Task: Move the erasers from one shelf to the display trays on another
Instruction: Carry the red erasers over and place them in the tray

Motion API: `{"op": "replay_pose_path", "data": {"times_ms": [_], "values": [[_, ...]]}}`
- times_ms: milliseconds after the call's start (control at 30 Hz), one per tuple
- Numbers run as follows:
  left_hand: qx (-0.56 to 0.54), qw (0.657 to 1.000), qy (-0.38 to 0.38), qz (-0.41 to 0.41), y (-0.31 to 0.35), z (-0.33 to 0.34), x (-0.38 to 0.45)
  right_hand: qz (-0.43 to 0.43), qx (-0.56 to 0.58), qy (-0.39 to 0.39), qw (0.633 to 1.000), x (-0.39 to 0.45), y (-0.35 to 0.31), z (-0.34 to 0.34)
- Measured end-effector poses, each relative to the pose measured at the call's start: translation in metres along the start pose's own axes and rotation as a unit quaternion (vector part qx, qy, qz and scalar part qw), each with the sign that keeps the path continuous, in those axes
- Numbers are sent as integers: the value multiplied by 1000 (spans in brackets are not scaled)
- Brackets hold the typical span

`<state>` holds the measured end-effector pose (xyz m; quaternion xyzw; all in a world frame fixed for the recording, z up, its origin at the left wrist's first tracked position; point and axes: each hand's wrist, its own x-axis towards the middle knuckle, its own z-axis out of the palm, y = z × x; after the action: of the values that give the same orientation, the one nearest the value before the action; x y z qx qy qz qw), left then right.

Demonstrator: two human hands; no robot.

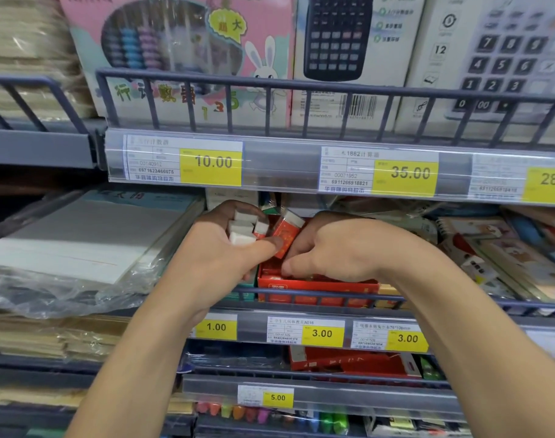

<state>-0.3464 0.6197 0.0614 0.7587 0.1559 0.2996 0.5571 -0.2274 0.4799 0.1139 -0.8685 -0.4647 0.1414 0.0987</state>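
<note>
My left hand (219, 248) grips a stack of several erasers (243, 229), white ends showing, over the middle shelf. One eraser in a red sleeve (285, 232) stands tilted between both hands, touched by my left thumb. My right hand (336, 248) reaches into the red eraser box (317, 286) with fingers curled down; what its fingertips hold is hidden. The box sits behind the shelf's wire rail.
Wrapped paper pads (80, 241) lie left of the box, notebooks (491, 248) to the right. The upper shelf rail (301, 86) with price strip (333, 165) overhangs closely. Another red box (348, 361) and coloured markers (269, 415) fill lower shelves.
</note>
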Motion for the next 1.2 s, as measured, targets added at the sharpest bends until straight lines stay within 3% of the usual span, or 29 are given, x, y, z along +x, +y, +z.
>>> {"op": "replay_pose_path", "data": {"times_ms": [167,800,1000,1200], "values": [[18,1000,7,-4,2,-5,-1,-16,-49,-45,998,-3,8,-7],[40,999,12,-16,7,-5,-3,-23,-78,-24,996,-1,-4,-3],[25,1000,8,-10,7,-5,-3,-59,-94,-92,990,11,-2,-14],[18,999,22,-16,5,-4,-1,-101,-85,-30,991,7,4,-12]]}}
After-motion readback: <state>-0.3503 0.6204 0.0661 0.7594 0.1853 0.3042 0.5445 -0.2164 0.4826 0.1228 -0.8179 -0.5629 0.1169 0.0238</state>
